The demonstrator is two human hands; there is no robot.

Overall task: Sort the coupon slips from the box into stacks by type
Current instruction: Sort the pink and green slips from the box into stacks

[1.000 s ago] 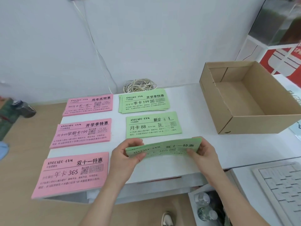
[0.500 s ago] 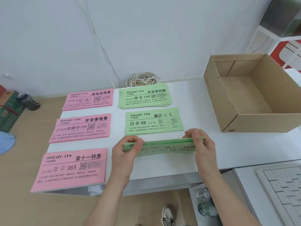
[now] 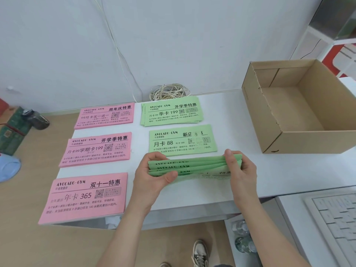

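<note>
Head camera shows a bundle of green slips over the front of the tabletop, its left end in the grip of the left hand and its right end in the grip of the right hand. The slips are fanned unevenly (three printed top edges show in steps). Each thumb lies across the bundle's face, with the fingers curled behind. Two green stacks lie just beyond, pink stacks to the left, and the cardboard box to the right.
</note>
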